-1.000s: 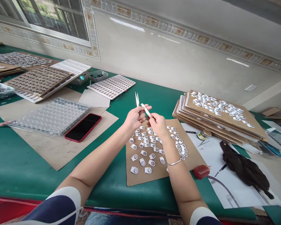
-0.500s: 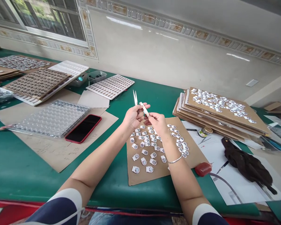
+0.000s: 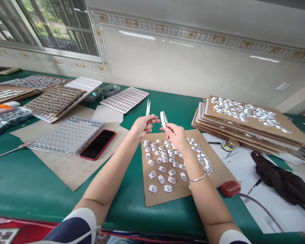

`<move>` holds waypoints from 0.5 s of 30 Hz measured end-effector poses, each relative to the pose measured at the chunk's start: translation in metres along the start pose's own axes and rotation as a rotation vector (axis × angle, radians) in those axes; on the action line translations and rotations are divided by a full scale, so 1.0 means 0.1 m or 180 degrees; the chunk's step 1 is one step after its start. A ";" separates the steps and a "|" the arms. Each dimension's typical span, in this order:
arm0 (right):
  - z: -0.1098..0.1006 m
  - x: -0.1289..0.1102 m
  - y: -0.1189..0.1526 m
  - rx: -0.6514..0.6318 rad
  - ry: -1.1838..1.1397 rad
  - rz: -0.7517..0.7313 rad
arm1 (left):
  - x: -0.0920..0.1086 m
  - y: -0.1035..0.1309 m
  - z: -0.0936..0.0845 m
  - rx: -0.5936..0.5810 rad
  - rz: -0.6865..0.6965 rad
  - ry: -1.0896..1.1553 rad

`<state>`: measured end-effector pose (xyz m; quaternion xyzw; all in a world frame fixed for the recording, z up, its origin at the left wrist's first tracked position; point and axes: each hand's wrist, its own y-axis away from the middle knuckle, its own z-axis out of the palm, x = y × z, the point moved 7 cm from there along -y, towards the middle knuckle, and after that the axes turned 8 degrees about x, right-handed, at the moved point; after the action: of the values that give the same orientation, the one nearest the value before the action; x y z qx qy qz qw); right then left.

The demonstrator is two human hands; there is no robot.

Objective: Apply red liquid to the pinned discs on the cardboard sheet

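Metal scissors point(image 3: 148, 107) point upward from my left hand point(image 3: 144, 126), whose fingers are curled round their handles. To the right, my right hand point(image 3: 174, 133) pinches a white ring-shaped roll point(image 3: 163, 119), held upright above the green table. A small gap separates the two hands. Below them a brown cardboard sheet point(image 3: 152, 200) carries many small white tabs with round patterned faces, laid out in loose rows. My right forearm, with a silver bangle at the wrist, hides part of the sheet.
A red phone point(image 3: 98, 144) and a clear blister tray point(image 3: 66, 135) lie at left. Stacked boards point(image 3: 244, 118) hold more tabs at right, near a small jar point(image 3: 230, 144), a red object point(image 3: 230, 188) and a dark cloth point(image 3: 282, 179). White tray point(image 3: 125, 99) sits behind.
My hands have moved apart; the white roll has left my left hand's fingers and stays in my right hand. The whole view has shifted slightly.
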<state>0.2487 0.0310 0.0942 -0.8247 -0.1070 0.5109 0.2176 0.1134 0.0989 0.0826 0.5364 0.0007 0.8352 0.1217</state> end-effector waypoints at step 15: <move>-0.05 -0.09 0.01 0.0295 0.1155 -0.0417 | 0.15 0.13 0.12 0.0186 0.2010 -0.1993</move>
<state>0.2492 0.0250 0.1027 -0.8837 -0.0958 0.3430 0.3039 0.1156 0.0881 0.1033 0.7406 -0.1764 0.6283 -0.1602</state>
